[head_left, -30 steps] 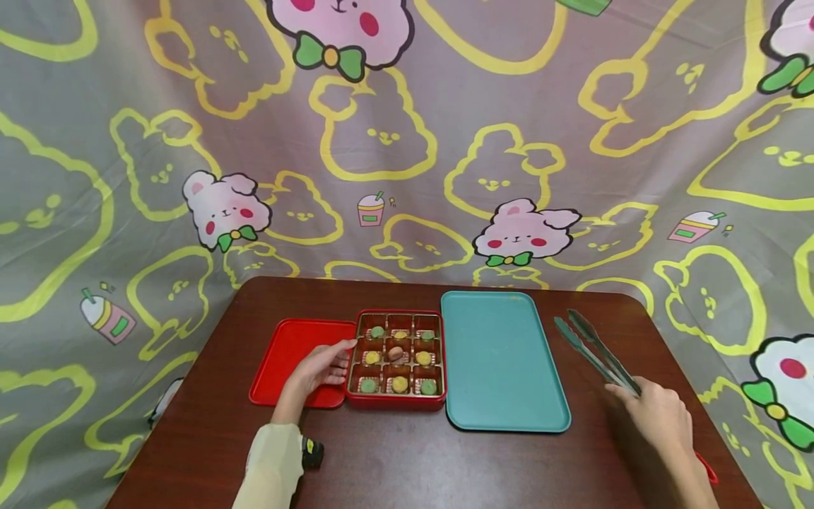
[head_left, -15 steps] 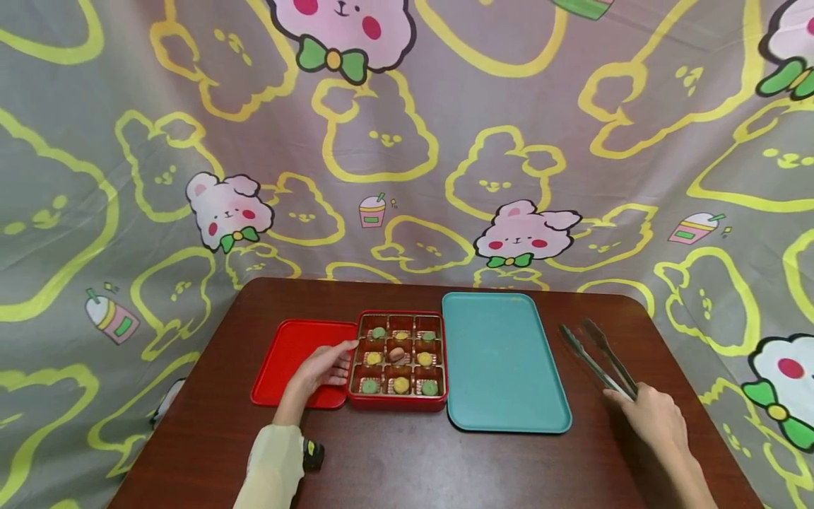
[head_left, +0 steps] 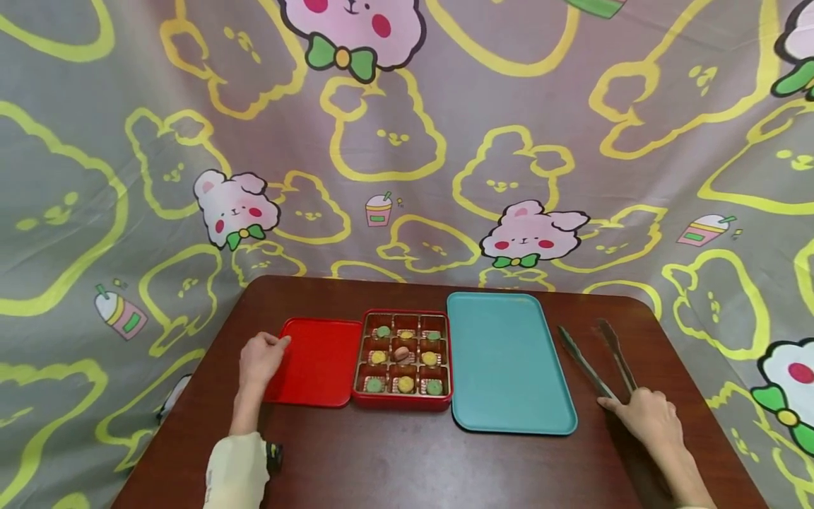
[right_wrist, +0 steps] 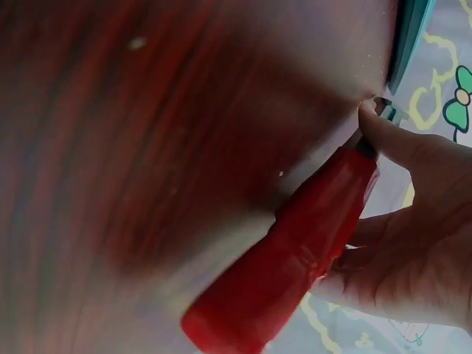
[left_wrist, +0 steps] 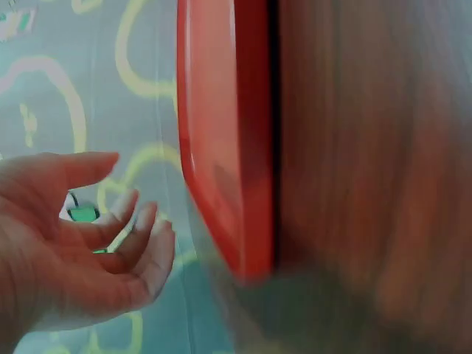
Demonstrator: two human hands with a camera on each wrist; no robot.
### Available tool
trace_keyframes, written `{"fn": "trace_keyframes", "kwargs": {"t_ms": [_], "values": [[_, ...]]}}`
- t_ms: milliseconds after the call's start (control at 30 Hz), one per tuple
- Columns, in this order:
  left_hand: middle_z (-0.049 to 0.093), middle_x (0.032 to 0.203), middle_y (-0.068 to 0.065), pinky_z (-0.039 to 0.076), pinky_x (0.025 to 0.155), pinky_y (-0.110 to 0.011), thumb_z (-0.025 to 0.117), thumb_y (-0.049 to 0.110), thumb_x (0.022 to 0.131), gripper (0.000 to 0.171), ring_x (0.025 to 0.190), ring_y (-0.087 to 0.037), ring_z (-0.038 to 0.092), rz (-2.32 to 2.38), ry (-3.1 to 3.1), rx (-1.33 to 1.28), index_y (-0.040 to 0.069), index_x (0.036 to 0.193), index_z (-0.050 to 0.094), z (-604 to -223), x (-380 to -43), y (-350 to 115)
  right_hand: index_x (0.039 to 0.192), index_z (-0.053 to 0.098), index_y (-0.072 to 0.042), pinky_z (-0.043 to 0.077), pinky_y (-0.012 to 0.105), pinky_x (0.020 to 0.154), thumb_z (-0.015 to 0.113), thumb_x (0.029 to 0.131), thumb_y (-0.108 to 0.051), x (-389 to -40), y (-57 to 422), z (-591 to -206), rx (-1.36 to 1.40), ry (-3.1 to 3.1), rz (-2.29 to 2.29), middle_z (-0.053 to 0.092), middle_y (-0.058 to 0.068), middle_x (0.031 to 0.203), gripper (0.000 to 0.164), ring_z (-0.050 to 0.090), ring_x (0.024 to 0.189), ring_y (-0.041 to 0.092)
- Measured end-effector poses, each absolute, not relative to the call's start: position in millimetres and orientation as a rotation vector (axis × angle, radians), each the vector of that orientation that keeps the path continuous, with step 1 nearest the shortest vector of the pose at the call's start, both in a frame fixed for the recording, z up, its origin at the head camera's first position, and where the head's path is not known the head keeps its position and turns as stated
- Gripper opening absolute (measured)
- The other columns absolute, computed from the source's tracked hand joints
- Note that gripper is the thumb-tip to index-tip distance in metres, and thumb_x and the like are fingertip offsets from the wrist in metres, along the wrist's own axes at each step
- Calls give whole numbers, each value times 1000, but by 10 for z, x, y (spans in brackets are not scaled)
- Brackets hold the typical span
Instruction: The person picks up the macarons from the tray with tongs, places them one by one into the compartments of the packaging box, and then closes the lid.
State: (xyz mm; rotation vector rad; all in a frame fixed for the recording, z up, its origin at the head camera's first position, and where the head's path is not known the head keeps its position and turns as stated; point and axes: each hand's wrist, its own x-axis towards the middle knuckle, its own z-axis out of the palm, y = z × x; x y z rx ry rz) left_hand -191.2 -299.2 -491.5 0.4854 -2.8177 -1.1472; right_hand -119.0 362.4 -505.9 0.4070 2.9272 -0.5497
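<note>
My left hand (head_left: 261, 359) is by the left edge of a flat red tray (head_left: 321, 364), which looks like a lid. Its fingers are loosely curved and hold nothing; in the left wrist view they are apart from the tray's rim (left_wrist: 254, 162). To the right of that tray is a red box (head_left: 402, 403) divided into compartments, with small green and yellow round sweets and a brown macaron-like piece (head_left: 401, 353) in the middle. My right hand (head_left: 651, 417) holds metal tongs (head_left: 569, 342) with arms spread. The right wrist view shows the tongs' red handle (right_wrist: 302, 236).
A teal tray (head_left: 511, 367) lies between the box and the tongs. All of it is on a dark brown wooden table (head_left: 483, 470). A patterned cloth (head_left: 407, 240) hangs behind and at both sides.
My left hand has moved left, from the box's left edge to the red tray's left edge. The tongs' arms have spread wider, and the right hand still holds them.
</note>
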Motion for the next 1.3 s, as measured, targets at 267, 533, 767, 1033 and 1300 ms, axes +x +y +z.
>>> {"fn": "trace_keyframes", "kwargs": {"t_ms": [267,533,767,1033,1300], "values": [[63,96,-26,50,77,-51,66,20,97,33,88,-41,60,-1049,-3003,492,-11,106,57,-5004,-1785,-3335,81,49,14,48,57,61,69,90,-64,-1230,3556,-4956,410,2868,-386,47,32,78,81,52,73,50],[65,91,-22,50,73,-46,66,11,94,18,84,-37,60,-1043,-3031,503,-6,99,61,-5098,-1768,-3361,86,53,20,47,66,52,82,89,-27,-1357,3034,-4789,108,3442,-463,49,38,80,56,53,69,57],[68,96,-25,51,77,-52,64,7,93,15,85,-39,63,-981,-3025,464,-6,99,65,-5094,-1735,-3431,108,69,11,49,44,49,76,95,-20,-1517,2218,-4593,-211,3412,-865,69,16,79,35,62,59,26],[68,91,-20,50,72,-49,63,7,93,13,80,-36,63,-944,-3036,465,-5,97,67,-5015,-1652,-3561,107,74,1,55,37,62,72,99,-18,-1611,1172,-4567,-593,3111,-1166,74,10,90,20,68,71,18],[68,89,-19,49,77,-52,65,9,92,14,85,-38,63,-961,-3037,521,-4,98,67,-5001,-1560,-3702,111,71,0,56,30,59,69,100,-13,-1454,163,-4575,-825,2568,-1575,74,10,81,17,69,62,17]]}}
